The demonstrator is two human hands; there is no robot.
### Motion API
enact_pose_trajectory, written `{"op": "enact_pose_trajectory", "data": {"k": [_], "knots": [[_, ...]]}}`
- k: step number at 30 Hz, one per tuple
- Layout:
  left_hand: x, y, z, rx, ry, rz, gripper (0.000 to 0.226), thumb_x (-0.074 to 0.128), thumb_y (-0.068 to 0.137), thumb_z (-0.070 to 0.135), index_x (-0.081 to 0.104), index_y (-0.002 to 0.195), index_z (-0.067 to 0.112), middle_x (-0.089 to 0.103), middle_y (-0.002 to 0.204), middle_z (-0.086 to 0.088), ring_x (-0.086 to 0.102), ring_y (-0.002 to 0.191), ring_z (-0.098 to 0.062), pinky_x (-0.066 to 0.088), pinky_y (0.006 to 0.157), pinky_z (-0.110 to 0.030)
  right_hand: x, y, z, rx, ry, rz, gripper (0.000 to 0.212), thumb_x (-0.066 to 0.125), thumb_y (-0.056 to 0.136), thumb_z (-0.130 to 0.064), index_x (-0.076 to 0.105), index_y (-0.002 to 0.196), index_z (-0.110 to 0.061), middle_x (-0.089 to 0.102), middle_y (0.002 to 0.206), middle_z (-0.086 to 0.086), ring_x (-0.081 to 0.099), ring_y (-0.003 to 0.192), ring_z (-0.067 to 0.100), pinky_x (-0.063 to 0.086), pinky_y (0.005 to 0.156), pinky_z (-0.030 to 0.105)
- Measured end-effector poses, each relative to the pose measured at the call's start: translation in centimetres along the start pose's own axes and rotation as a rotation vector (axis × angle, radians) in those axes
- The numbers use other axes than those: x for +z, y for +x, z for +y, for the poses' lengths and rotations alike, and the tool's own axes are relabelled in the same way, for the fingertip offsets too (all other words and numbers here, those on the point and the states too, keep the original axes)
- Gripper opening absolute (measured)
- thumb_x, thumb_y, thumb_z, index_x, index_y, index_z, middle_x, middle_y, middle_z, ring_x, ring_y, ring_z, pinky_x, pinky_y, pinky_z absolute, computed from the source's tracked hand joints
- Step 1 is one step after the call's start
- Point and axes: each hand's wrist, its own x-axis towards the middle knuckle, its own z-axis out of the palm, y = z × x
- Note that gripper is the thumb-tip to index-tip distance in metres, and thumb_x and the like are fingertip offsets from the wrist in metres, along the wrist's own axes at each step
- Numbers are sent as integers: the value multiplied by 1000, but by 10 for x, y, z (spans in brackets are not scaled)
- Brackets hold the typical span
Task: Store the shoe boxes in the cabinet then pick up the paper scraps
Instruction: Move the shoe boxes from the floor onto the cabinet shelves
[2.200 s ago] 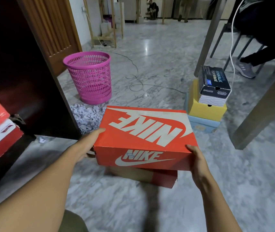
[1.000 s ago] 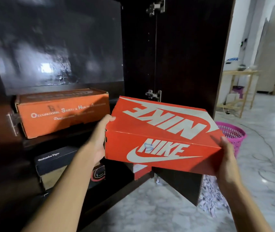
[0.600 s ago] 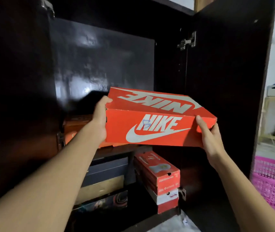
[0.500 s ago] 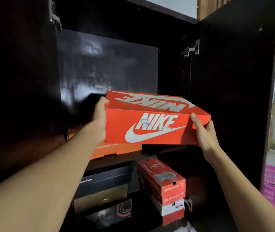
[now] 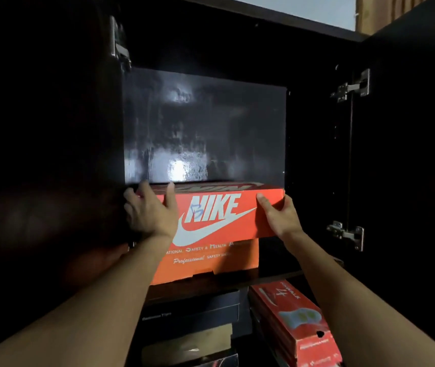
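Observation:
An orange Nike shoe box (image 5: pixel 219 213) lies inside the dark cabinet (image 5: pixel 203 123), on top of an orange safety-shoe box (image 5: pixel 205 260) on the upper shelf. My left hand (image 5: pixel 150 210) presses against the Nike box's left front corner, fingers spread over its edge. Over at the box's right front corner is my right hand (image 5: pixel 277 213), thumb on the front face and fingers around the end. Both hands still touch the box. No paper scraps are in view.
Below the shelf (image 5: pixel 277 275) stand a black box (image 5: pixel 192 313), a tan box (image 5: pixel 187 343) under it and a stack of red boxes (image 5: pixel 295 327) at the right. The cabinet door (image 5: pixel 407 154) stands open on the right, with metal hinges (image 5: pixel 351 87).
I lifted the Nike box from the floor, turned to the cabinet, and pushed it in onto the orange safety-shoe box. My hands slid from its ends to the front corners.

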Motion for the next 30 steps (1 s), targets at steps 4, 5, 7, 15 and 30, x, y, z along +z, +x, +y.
{"op": "enact_pose_trajectory", "data": {"k": [4, 5, 7, 15, 30], "knots": [[22, -12, -4, 364, 451, -101, 52, 47, 96, 45, 46, 141, 19, 26, 155, -22, 15, 145, -41, -1, 116, -51, 21, 5, 6, 8, -138, -1, 92, 71, 72, -68, 43, 144, -19, 40, 142, 12, 51, 125, 29, 39, 113, 41], [30, -8, -6, 357, 499, -192, 53, 40, 98, 46, 36, 147, 24, 18, 158, -18, 6, 148, -36, -4, 117, -49, 25, 7, 8, -1, -193, -8, 86, 72, 79, -58, 39, 147, -18, 31, 145, 14, 46, 129, 32, 36, 114, 39], [40, 1, -6, 297, 488, -281, 55, 34, 100, 46, 24, 151, 28, 10, 160, -13, -3, 149, -30, 1, 119, -47, 34, 12, 15, -37, -275, -20, 86, 73, 85, -46, 29, 152, -17, 22, 146, 14, 37, 134, 35, 33, 115, 38], [53, 40, -16, 246, 518, -531, 72, 42, 98, 43, -2, 155, 30, -4, 163, -11, -14, 149, -27, 5, 122, -39, 63, 24, 34, -111, -483, -125, 104, 71, 90, -28, -6, 157, -8, 12, 158, 14, 18, 144, 33, 23, 117, 41], [53, 33, 0, 273, 517, -535, 65, 49, 91, 45, 27, 151, 30, 8, 161, -12, -1, 150, -28, 16, 118, -50, 11, -25, 50, -92, -419, -230, 53, 57, 91, -47, 48, 143, -37, 66, 128, 0, 60, 122, 20, 48, 102, 35]]}}
